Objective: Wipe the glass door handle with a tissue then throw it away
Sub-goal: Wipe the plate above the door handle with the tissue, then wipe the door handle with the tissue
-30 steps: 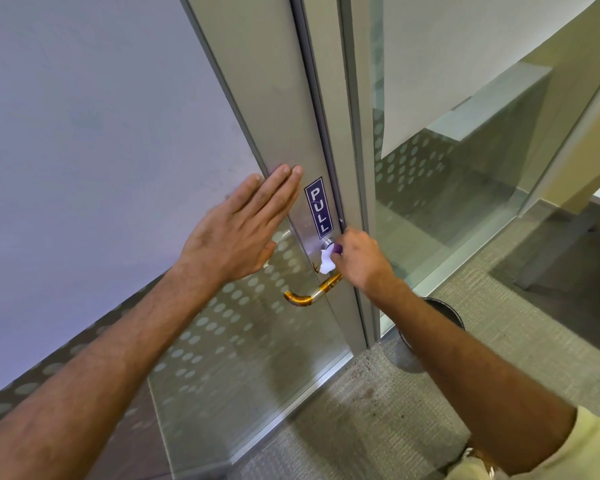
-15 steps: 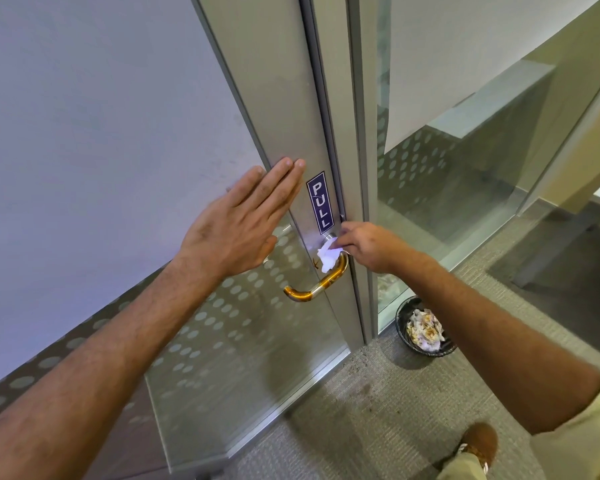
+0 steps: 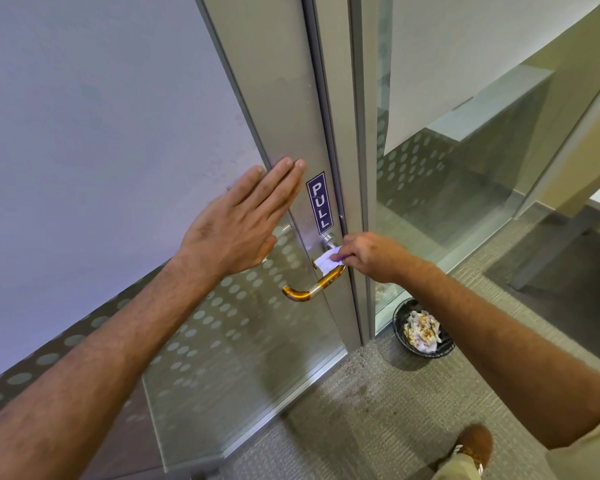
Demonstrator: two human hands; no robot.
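Observation:
An amber lever handle (image 3: pixel 310 287) juts from the metal stile of the glass door (image 3: pixel 222 341), below a blue PULL sign (image 3: pixel 320 203). My right hand (image 3: pixel 368 252) pinches a white tissue (image 3: pixel 326 262) and presses it on the handle's upper end, near the metal spindle. My left hand (image 3: pixel 245 223) lies flat, fingers together, against the glass and the door frame just left of the sign, holding nothing.
A black bin (image 3: pixel 425 329) with crumpled, stained tissues stands on the grey carpet at the foot of the door frame, to the right. A glass partition (image 3: pixel 465 168) runs on the right. My brown shoe (image 3: pixel 471 448) shows at the bottom right.
My right hand slid with the tissue from the handle's bend up toward the spindle end. My arm shifted, which uncovered the bin. My left hand stayed flat on the door.

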